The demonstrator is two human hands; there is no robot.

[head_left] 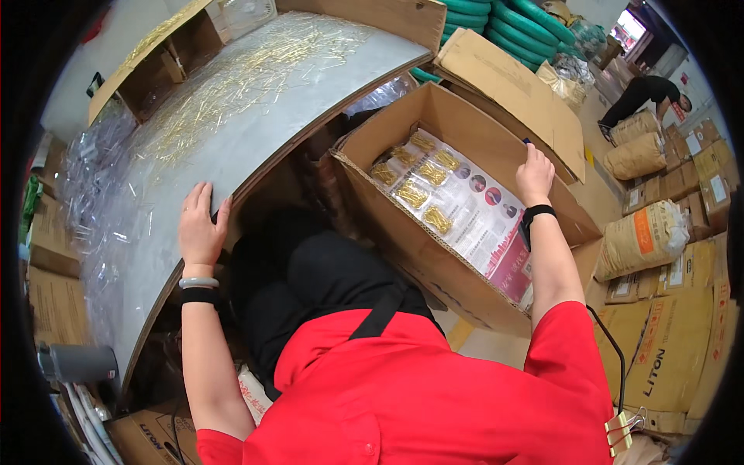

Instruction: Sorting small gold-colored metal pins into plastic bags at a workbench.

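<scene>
My left hand (203, 226) rests on the near edge of a grey-topped table (174, 182), thumb spread from the fingers, nothing visibly held. Thin gold pins or sticks (256, 70) lie scattered over the tabletop. At my right, an open cardboard carton (434, 271) stands beside my legs. My right hand (535, 177) is closed over its right wall; a small dark blue thing shows at the fingertips, too small to name. Inside the carton, several bundles of gold pins (434, 172) in clear packs lie on a printed paper sheet (484, 225).
Clear plastic bags (101, 178) heap at the table's left. A cardboard tray (174, 62) and a clear tub (246, 15) sit at its back. Green coils (527, 31) stand beyond. Sacks (643, 240) and stacked cartons (674, 333) line the right, where another person (647, 101) bends over.
</scene>
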